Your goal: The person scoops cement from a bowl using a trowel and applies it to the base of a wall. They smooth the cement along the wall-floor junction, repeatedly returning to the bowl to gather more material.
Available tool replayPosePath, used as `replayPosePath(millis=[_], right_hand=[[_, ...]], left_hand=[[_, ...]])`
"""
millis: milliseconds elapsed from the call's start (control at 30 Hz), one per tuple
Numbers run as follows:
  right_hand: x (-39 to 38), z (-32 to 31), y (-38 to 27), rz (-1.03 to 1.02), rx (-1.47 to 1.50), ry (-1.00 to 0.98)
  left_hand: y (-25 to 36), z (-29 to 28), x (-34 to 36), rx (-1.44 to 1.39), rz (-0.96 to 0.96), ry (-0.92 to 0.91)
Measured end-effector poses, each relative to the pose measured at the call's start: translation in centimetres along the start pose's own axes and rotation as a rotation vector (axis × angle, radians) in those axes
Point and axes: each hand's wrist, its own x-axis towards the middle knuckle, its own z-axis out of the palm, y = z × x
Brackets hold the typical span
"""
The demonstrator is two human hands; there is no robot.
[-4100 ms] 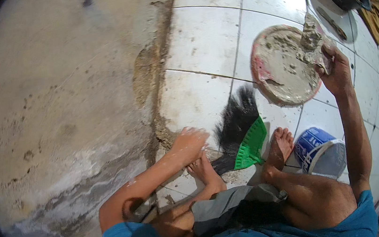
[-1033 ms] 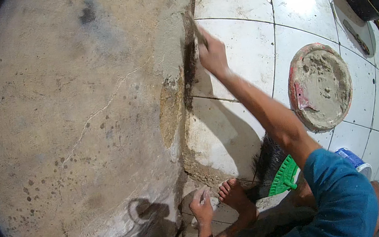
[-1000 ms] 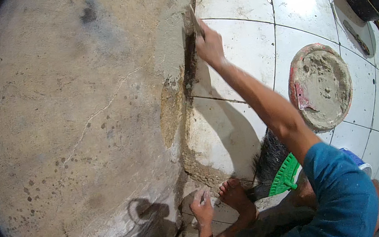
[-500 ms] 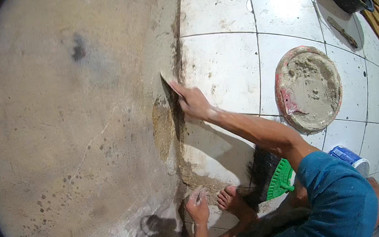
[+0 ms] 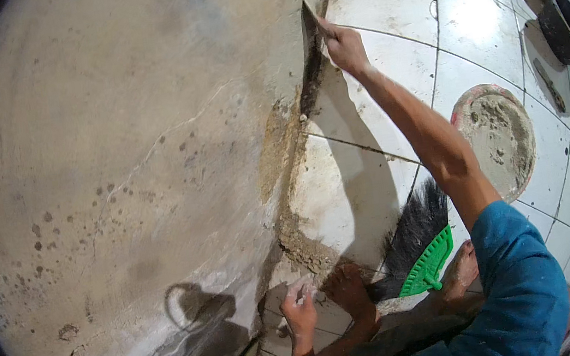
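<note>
My right hand is closed round a trowel, whose thin dark blade lies against the fresh grey mortar strip low on the wall. Below the blade, a rough brownish patch shows at the wall's foot. Near my foot, my left hand is raised, its fingers loosely bent and apart, smeared pale grey, with nothing visible in them. An oval, red-edged pan of wet grey mortar rests on the white tiles to the right of my right arm.
A black broom with a green head lies between my feet and the pan. Loose rubble collects in the floor corner. Farther right are a black bucket and a mortar-crusted, flat hand tool on the tiles.
My right hand has carried the trowel farther up along the wall's foot, away from me. The view has shifted, and the blue-and-white tub is now out of sight behind my arm.
</note>
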Motion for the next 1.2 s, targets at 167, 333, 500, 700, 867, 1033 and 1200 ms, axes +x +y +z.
replayPosePath(millis=[167,333,500,700,867,1033,1200], right_hand=[[-14.0,3.2,-9.5,0.143,0.146,-0.133],[-24.4,1.7,-13.5,0.17,0.271,-0.323],[-13.8,-2.6,-9.5,0.235,0.062,-0.116],[4.9,-4.3,-4.1,0.118,-0.08,0.103],[-2.5,-0.7,-6.8,-0.137,-0.02,0.063],[-16.3,0.0,-14.7,-0.028,0.18,-0.106],[-24.9,-2.0,-17.9,0.093,0.183,-0.468]], left_hand=[[-1.5,-1.2,-0.4,0.051,-0.017,-0.022],[-1.0,1.1,1.1,0.063,0.062,-0.03],[-1.1,0.2,0.2,0.088,0.049,-0.018],[-1.6,0.2,-1.0,0.01,0.061,0.038],[-2.7,-0.8,-1.0,0.054,-0.002,0.045],[-1.1,-0.2,-0.8,0.11,0.047,0.022],[-0.2,0.7,0.2,0.031,0.098,-0.046]])
